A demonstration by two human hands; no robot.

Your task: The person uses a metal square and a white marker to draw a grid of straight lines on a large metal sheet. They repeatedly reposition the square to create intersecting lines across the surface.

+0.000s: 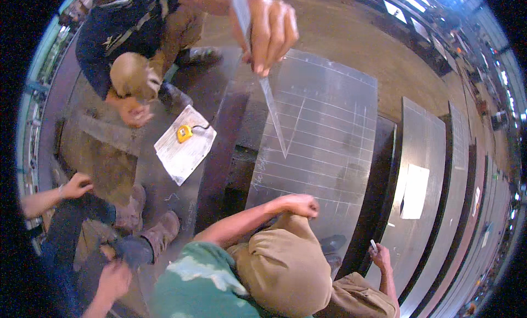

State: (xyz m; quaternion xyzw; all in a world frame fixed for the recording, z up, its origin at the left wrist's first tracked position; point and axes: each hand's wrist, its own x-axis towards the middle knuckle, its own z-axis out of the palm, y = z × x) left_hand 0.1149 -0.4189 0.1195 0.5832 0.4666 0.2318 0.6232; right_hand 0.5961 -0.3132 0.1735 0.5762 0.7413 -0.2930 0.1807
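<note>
My left hand [77, 186] comes in from the left edge, its fingers curled in, with nothing visible in it. Lower down, my right hand [113, 279] hovers by dark trousers and brown boots [160, 230]; its fingers are blurred. Neither touches the white board [186, 153] on the dark plate, on which a yellow tape measure [185, 133] lies. Another person's hand [272, 35] reaches in from the top, holding a long tapered metal strip [272, 106] by its wide end. The strip's point hangs over a steel plate [335, 98] marked with white lines.
A person in a green shirt and tan cap [285, 268] bends over the marked plate, a small white stick [374, 245] in one hand. Across from me crouches a person in a dark shirt [121, 27]. More steel plates [425, 148] stretch right, with dark gaps between; one bears a white sheet [415, 191].
</note>
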